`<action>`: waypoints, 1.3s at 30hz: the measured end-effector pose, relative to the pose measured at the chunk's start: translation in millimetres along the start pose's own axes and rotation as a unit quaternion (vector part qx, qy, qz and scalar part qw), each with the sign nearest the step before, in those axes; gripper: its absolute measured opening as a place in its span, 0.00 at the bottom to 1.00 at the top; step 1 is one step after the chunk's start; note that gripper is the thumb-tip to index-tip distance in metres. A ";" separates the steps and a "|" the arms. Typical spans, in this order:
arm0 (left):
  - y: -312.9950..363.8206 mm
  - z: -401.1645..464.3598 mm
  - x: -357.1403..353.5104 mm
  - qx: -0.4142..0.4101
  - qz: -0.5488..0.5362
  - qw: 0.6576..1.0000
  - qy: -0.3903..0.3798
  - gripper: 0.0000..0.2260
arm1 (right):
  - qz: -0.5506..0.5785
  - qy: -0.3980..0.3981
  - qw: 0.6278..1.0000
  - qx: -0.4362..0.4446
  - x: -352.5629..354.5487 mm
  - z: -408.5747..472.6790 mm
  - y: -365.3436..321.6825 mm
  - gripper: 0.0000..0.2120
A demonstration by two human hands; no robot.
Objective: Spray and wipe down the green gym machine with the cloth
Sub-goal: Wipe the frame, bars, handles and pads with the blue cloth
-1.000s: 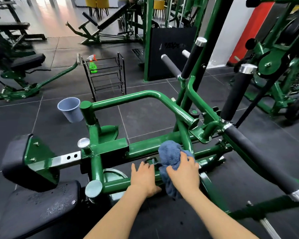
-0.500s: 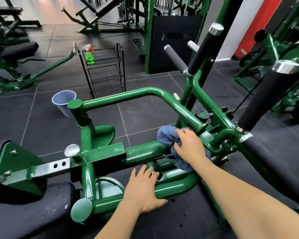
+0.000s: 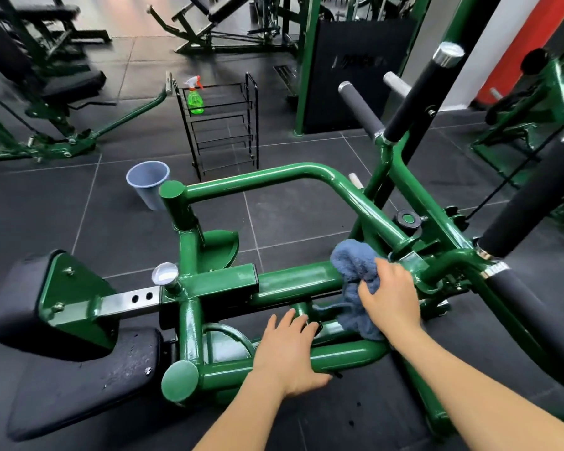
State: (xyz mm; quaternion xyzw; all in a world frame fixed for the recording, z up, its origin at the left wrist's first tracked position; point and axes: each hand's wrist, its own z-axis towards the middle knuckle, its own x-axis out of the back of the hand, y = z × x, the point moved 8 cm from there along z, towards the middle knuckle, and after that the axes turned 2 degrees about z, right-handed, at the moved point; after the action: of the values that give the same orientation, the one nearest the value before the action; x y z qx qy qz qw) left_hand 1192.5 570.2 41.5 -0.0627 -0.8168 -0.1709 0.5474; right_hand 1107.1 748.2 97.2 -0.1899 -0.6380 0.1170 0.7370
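Right hand [image 3: 389,296] grips the cloth [image 3: 355,271], fingers curled over the bunched blue fabric, pressing it onto the machine [image 3: 293,281] where the middle horizontal tube meets the angled frame joint. Left hand [image 3: 290,349] lies flat with fingers straight, holding nothing, bracing on the lower curved tube just below and left of your cloth hand.

Largest to smallest, placed off the cloth hand:
- Machine: green frame spreads all around both hands. Bent upper tube runs above and left. Black foam grips rise up and to the right.
- Seat pads [image 3: 79,379]: black, far left and lower left. The lower one shows wet specks.
- Rack [image 3: 222,125]: black wire shelf on the floor, well beyond and up-left.
- Bucket [image 3: 147,187]: grey-blue, on the floor left of the rack, just behind the frame's capped post.
- Bottle [image 3: 195,99]: green sprayer on the rack's top shelf, well out of reach from where you stand.

Step, as I read it: wiping, mid-frame. Neither hand holds the sprayer, so spraying for this section looks done. Tubes near your hands look glossy; can't tell wet from paint sheen.

Next move likely calls for:
- dragging the cloth along the tube or into the joint brackets to the right
- keeping the left hand planted for balance
- watching the bolts and pivot hardware beside the cloth, fabric could snag there
- walking to the rack if another section needs spray
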 end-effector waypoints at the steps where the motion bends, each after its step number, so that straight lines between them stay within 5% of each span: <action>1: -0.4 0.9 0.2 0.001 0.002 1.000 0.003 0.42 | -0.014 -0.013 1.000 0.020 -6.4 7.0 -5.5 0.21; 6: -2.1 2.8 3.2 0.009 0.007 1.000 0.016 0.42 | 0.005 -0.045 0.996 0.078 -25.1 28.4 -23.1 0.21; 11: 0.1 -0.6 3.6 -0.003 0.015 0.999 0.030 0.41 | 0.152 0.007 0.988 0.015 6.2 21.6 4.0 0.15; 21: 4.8 -16.2 12.3 -0.015 0.020 0.998 0.060 0.46 | 0.187 -0.006 0.980 -0.073 16.9 -69.3 18.1 0.02; 34: -80.9 -136.0 23.9 0.106 0.103 0.982 0.114 0.39 | 0.046 -0.024 0.999 -0.011 -1.8 -121.2 -66.5 0.11; 39: -109.4 -164.6 18.2 0.204 0.054 0.969 0.131 0.40 | 0.018 -0.085 0.995 0.048 -36.2 -138.0 -127.9 0.19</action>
State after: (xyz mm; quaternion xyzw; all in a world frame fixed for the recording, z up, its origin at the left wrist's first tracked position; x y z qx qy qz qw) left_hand 1297.3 409.2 91.4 0.0290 -0.7512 0.0224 0.6591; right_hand 1228.3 600.0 104.0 -0.1545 -0.6886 0.1765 0.6861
